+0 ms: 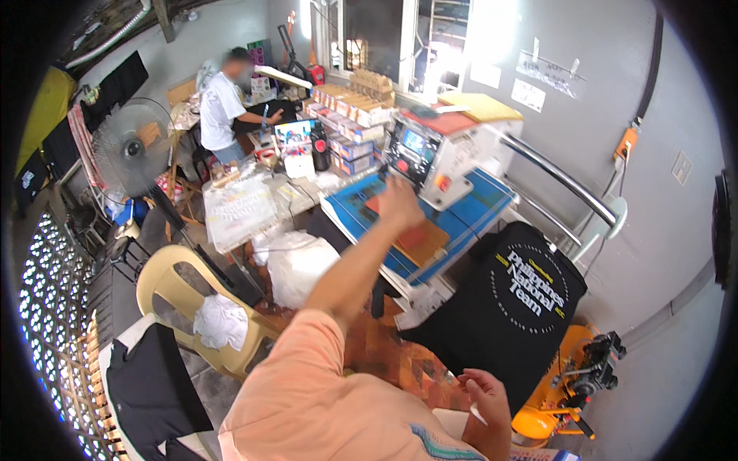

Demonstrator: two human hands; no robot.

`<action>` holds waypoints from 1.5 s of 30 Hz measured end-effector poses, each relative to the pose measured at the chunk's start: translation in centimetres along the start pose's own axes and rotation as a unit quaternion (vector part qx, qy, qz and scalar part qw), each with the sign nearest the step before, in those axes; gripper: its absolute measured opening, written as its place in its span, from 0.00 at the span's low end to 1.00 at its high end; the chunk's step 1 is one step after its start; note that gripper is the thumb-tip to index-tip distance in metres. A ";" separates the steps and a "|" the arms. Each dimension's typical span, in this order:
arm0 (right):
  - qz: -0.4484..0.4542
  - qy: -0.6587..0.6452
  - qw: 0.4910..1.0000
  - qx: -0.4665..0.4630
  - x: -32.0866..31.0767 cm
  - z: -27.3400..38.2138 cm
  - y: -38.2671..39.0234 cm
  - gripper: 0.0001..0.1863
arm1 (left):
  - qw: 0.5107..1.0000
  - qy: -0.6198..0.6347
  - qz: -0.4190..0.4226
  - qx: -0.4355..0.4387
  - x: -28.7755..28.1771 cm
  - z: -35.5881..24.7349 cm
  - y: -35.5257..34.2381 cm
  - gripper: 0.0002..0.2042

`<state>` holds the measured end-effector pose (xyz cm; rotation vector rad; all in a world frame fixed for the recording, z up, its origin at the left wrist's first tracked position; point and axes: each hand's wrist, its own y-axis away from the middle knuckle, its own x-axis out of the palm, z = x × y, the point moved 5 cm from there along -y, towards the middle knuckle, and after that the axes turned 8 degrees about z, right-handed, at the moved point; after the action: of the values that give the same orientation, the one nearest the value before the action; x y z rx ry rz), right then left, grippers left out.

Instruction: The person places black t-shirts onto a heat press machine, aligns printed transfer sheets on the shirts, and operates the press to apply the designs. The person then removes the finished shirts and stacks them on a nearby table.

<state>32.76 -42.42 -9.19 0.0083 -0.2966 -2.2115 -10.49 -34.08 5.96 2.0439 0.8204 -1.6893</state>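
My left hand is stretched out at the lower edge of the control box of a heat press, close by its red button. Its fingers are too small and blurred to make out. Below that forearm, a reddish-brown pad lies on the blue bed of the press. My right hand is low, near my body, with its fingers closed on a slim, white, pointed thing whose kind I cannot make out. Beside it hangs a black T-shirt with a white and yellow print, draped at the press's right end.
A person works at a table at the back left. Stacked boxes stand behind the press. A standing fan, a beige plastic chair with a white cloth, and a white plastic bag are at left. An orange compressor sits at lower right.
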 end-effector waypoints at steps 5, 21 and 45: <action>-0.054 0.023 0.991 -0.116 1.8 9.8 -7.3 0.18 | 0.976 0.093 -0.087 0.176 1.6 -4.2 6.5 0.33; -0.726 0.356 0.557 -0.187 3.1 19.4 -17.0 0.39 | 0.666 0.568 0.477 -0.083 22.8 36.9 14.7 0.26; -0.782 0.200 0.512 -0.293 -7.2 17.2 -10.2 0.22 | 0.675 0.505 0.438 -0.314 34.7 48.9 -8.9 0.18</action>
<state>27.31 -27.24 4.66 0.6537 1.3194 -3.7915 -49.41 -50.16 -37.70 2.1127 0.3905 0.3256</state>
